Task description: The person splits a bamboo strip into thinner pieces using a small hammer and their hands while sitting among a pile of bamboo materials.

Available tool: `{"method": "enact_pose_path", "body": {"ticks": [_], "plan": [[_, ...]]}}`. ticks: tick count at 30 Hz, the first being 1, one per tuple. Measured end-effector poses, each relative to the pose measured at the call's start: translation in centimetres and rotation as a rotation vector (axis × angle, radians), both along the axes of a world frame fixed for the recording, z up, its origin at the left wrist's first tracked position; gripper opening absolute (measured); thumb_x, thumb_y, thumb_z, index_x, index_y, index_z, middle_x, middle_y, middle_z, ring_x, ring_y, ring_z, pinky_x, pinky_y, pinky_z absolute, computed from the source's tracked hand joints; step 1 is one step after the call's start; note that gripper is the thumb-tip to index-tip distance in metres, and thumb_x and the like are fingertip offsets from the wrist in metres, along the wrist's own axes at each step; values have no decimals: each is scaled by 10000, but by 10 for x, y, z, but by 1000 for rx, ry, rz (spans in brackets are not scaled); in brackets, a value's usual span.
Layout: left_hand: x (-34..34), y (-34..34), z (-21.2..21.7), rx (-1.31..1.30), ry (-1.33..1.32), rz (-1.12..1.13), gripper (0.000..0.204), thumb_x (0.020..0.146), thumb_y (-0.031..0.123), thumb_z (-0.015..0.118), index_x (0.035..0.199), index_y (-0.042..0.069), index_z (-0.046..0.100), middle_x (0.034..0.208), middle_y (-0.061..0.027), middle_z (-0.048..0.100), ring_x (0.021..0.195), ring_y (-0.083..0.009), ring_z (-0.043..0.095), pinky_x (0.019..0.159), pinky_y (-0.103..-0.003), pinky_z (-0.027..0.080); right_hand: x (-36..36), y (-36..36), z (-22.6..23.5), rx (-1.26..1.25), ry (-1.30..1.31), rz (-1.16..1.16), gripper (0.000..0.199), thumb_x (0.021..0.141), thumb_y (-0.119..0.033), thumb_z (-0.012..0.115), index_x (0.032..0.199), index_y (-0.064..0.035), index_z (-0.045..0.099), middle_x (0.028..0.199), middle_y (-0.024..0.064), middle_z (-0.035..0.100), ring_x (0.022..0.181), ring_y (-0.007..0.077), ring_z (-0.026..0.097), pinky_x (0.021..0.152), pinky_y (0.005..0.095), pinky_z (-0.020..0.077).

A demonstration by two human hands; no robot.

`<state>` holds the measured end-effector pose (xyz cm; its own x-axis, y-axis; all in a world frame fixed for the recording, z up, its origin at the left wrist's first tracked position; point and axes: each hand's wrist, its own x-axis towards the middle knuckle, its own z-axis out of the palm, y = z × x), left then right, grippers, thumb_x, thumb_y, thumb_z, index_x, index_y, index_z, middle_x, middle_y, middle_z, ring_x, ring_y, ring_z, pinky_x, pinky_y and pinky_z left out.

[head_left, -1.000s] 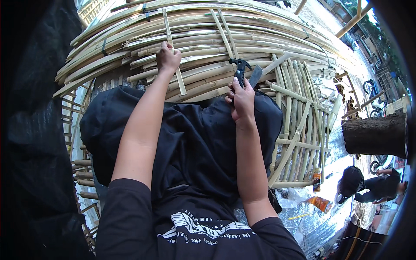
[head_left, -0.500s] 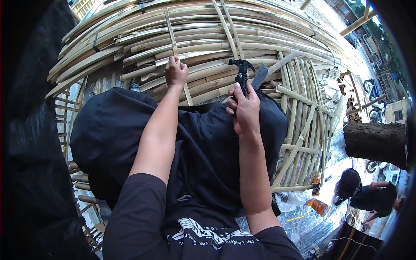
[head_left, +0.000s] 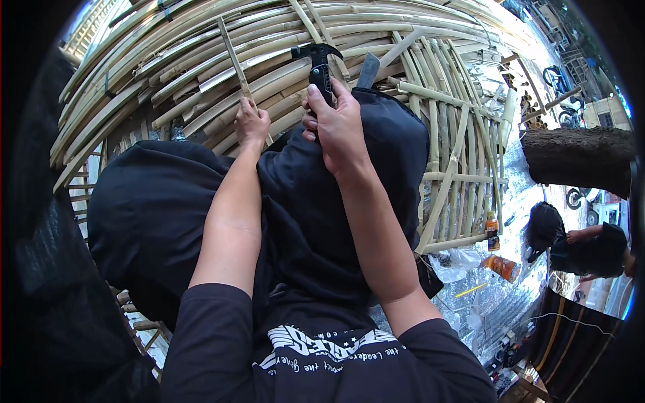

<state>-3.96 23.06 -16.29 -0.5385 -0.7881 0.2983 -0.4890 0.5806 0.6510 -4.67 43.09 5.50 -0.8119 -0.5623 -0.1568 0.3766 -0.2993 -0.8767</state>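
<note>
- The right hand (head_left: 339,127) is wrapped tight around the black handle of a hammer (head_left: 318,64), whose dark claw head stands above the fist, over the curved bamboo slats.
- The hammer is all dark, head and grip alike, and it sits upright near the top middle of the bamboo frame (head_left: 201,60).
- The left hand (head_left: 252,124) pinches a thin, pale bamboo strip (head_left: 235,60) that runs up and to the left across the bent slats; the fingers are closed on its lower end.
- A flat grey blade (head_left: 368,69) lies just beside the hammer on its right, resting on the slats.
- The frame is woven of long pale-green and tan slats, bowed along the top and crossed in a lattice (head_left: 463,154) towards its right edge.
- Black trousers (head_left: 168,208) cover the knees below both hands.
- Outdoors in sunlight: a log (head_left: 578,158) to the right, an orange bottle (head_left: 493,232) below the lattice, and another person (head_left: 578,242) crouching at the right.
</note>
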Motion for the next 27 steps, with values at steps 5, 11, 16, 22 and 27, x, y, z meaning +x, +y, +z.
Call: {"method": "enact_pose_path", "body": {"ticks": [5,11,16,22,27], "plan": [[11,10,17,113,-140,17,278,854,138,634,1096,82,509,1015,-212,705,961,-433,703,854,-542,566,8,2,3,31,54,10,153,1055,-174,617,1152,-76,552,849,-6,562,572,40,453,450,216,393],[25,16,30,194,-244,10,310,865,154,648,1134,75,514,1097,-224,713,1034,-443,700,909,-534,568,11,2,2,34,64,3,155,1061,-175,603,1159,-64,557,851,-2,562,570,43,453,451,221,394],[32,15,37,232,-380,22,420,872,163,643,1262,82,511,1169,-230,710,1116,-440,685,961,-539,556,12,-1,3,28,78,0,142,1062,-165,598,1152,-62,560,842,-2,562,570,45,455,456,223,398],[40,26,53,281,-482,2,479,865,184,662,1311,84,518,1212,-230,703,1163,-424,675,990,-521,548,10,2,3,55,89,-20,151,1055,-168,610,1144,-58,558,839,2,552,577,51,465,460,232,403],[45,23,55,286,-501,5,479,861,216,679,1301,82,544,1222,-220,703,1175,-411,674,990,-516,551,12,-2,1,43,80,-6,158,1047,-172,624,1138,-61,558,840,8,547,577,56,470,460,236,405]]}}
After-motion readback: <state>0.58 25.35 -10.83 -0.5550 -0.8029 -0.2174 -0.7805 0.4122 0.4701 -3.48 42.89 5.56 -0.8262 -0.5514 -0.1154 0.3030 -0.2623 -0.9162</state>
